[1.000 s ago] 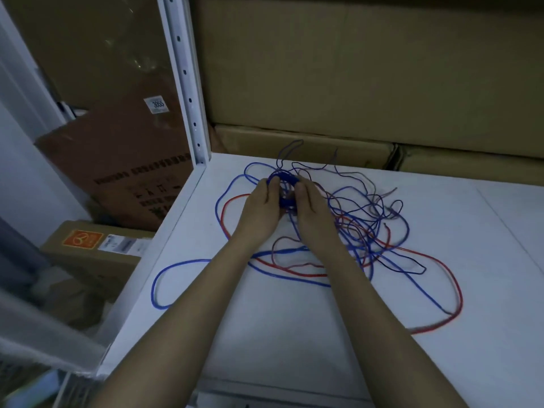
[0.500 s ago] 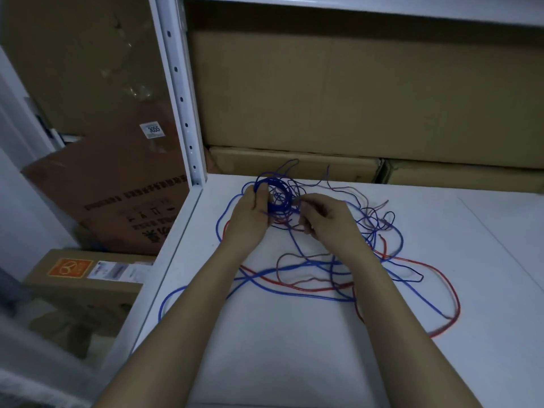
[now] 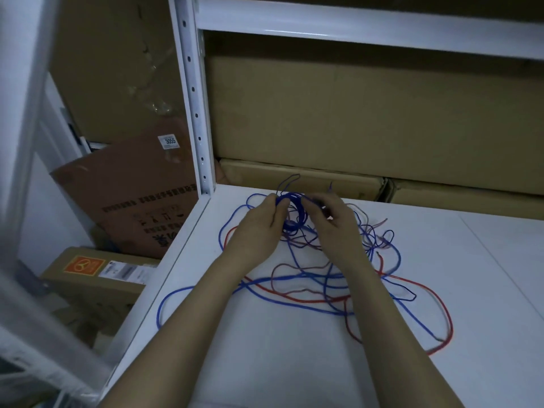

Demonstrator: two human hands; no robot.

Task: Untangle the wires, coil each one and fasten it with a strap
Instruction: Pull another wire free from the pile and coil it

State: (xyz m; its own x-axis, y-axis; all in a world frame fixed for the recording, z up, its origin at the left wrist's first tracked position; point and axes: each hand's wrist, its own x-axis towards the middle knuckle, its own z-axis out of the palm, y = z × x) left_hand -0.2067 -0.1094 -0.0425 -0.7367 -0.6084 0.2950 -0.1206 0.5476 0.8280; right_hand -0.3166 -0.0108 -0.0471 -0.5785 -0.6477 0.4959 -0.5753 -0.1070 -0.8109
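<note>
A tangle of thin wires lies on the white shelf: blue wire, red wire and a dull brown wire cross each other in loose loops. Above the tangle I hold a small coil of blue wire. My left hand pinches the coil's left side. My right hand grips its right side with curled fingers, and something small and dark shows at those fingers. No strap is plainly visible.
Large cardboard boxes fill the back of the shelf. A white perforated upright stands at the shelf's left rear corner. More boxes sit on the floor to the left, below the shelf edge.
The head camera has tilted up and the view shifted. Both hands lifted the blue coil slightly and the right hand closed back in on its right side.
</note>
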